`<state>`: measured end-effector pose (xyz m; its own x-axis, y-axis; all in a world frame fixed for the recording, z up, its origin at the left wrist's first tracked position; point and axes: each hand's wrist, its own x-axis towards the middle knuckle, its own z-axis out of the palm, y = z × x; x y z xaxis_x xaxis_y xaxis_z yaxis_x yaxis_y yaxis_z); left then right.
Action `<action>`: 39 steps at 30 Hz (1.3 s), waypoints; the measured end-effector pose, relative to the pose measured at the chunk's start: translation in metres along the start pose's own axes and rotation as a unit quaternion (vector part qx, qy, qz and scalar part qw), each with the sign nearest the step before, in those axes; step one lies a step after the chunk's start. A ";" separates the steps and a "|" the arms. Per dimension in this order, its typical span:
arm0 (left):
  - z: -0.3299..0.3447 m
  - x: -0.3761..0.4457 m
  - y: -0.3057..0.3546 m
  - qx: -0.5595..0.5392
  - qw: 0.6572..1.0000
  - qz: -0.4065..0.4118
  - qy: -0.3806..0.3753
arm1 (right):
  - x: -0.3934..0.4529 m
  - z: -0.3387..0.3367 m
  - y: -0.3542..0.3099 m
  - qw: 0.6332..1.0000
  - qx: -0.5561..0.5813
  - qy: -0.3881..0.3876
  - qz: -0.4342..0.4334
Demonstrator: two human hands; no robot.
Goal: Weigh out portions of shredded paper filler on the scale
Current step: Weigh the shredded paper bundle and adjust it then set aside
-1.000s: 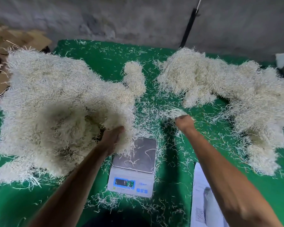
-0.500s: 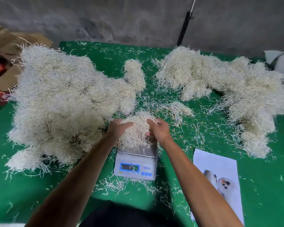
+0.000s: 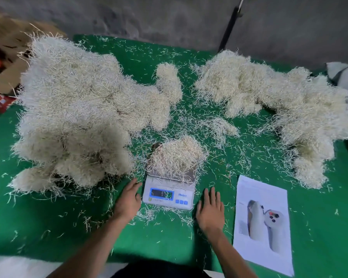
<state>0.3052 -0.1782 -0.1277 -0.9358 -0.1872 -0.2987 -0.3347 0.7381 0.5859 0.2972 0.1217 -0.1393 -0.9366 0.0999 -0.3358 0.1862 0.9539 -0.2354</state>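
Hands, left and right, have released portion onto scale.

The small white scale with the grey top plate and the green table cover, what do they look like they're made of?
The small white scale looks like matte plastic in its body; its grey weighing plate appears to be brushed metal, showing a dull sheen where the shredded paper portion leaves it bare. The green table cover seems to be felt-like fabric: flat, without gloss, strands clinging to it.
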 end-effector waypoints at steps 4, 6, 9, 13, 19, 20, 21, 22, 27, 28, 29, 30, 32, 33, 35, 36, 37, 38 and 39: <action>0.029 -0.022 -0.011 0.119 0.992 0.041 0.003 | -0.019 0.021 -0.014 1.000 -0.008 0.021 0.020; 0.029 -0.024 -0.008 0.135 0.990 0.034 -0.008 | -0.020 0.022 -0.015 0.999 -0.015 0.021 0.023; 0.024 -0.026 -0.009 0.157 0.987 0.035 -0.028 | -0.020 0.023 -0.014 0.999 -0.004 0.020 0.026; 0.022 -0.028 -0.009 0.158 0.986 0.043 -0.030 | -0.019 0.026 -0.011 0.999 -0.014 0.030 0.020; 0.023 -0.028 -0.007 0.156 0.987 0.038 -0.024 | -0.019 0.025 -0.012 0.999 -0.011 0.024 0.026; 0.023 -0.027 -0.007 0.155 0.987 0.037 -0.022 | -0.020 0.026 -0.012 0.999 -0.009 0.022 0.026; 0.022 -0.027 -0.008 0.154 0.987 0.037 -0.020 | -0.019 0.026 -0.012 0.999 -0.008 0.022 0.025; 0.022 -0.027 -0.008 0.153 0.987 0.036 -0.018 | -0.020 0.026 -0.012 0.999 -0.009 0.023 0.026; 0.024 -0.027 -0.008 0.156 0.987 0.036 -0.019 | -0.020 0.026 -0.013 0.999 -0.007 0.027 0.028; 0.023 -0.027 -0.008 0.156 0.987 0.035 -0.021 | -0.020 0.027 -0.013 0.999 -0.005 0.027 0.029; 0.024 -0.027 -0.008 0.156 0.987 0.035 -0.021 | -0.020 0.028 -0.013 0.999 -0.005 0.028 0.028; 0.024 -0.027 -0.008 0.154 0.987 0.035 -0.019 | -0.019 0.028 -0.013 0.999 -0.006 0.031 0.028; 0.024 -0.026 -0.007 0.151 0.988 0.033 -0.018 | -0.019 0.029 -0.013 0.999 -0.006 0.031 0.030; 0.024 -0.026 -0.007 0.152 0.988 0.032 -0.019 | -0.019 0.029 -0.013 0.999 -0.006 0.032 0.030; 0.023 -0.027 -0.007 0.153 0.987 0.032 -0.022 | -0.019 0.030 -0.014 0.999 -0.003 0.034 0.033; 0.023 -0.027 -0.006 0.151 0.988 0.032 -0.022 | -0.019 0.030 -0.015 0.999 -0.002 0.037 0.033; 0.023 -0.027 -0.005 0.151 0.988 0.032 -0.022 | -0.020 0.029 -0.015 0.999 0.000 0.041 0.031; 0.022 -0.028 -0.004 0.150 0.988 0.031 -0.023 | -0.020 0.029 -0.016 0.999 0.002 0.043 0.032; 0.022 -0.028 -0.004 0.151 0.988 0.029 -0.025 | -0.021 0.029 -0.016 0.998 0.002 0.044 0.033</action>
<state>0.3352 -0.1612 -0.1380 -0.9436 -0.1119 -0.3117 -0.2249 0.9074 0.3550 0.3220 0.0959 -0.1552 -0.9449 0.1873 -0.2684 0.2491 0.9435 -0.2185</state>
